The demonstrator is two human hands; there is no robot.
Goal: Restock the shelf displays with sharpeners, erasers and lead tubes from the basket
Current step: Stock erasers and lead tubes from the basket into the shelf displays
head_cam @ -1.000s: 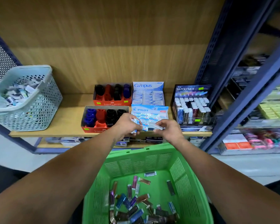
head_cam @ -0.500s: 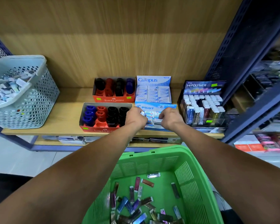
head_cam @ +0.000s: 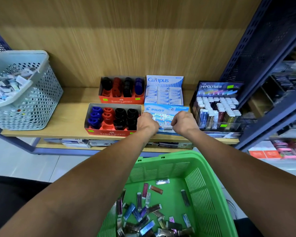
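1. Blue-and-white Pilot eraser box (head_cam: 167, 109) is the landmark: it sits at the front edge of the wooden shelf (head_cam: 72, 117), and both hands are over its front part
2. Left hand (head_cam: 147, 123) covers the left front corner of the box, right hand (head_cam: 184, 123) the right front corner; both are equally near
3. Erasers (head_cam: 162, 117) lie in rows between the two hands, long axis running left to right
4. Both hands have the fingers curled down into the box; I cannot tell if they pinch an eraser or only press the rows
5. Toward the person from the box, the green basket (head_cam: 203, 170) holds only lead tubes (head_cam: 155, 189), so I judge these go next to the Hi-Polymer display (head_cam: 217, 88), right of the box
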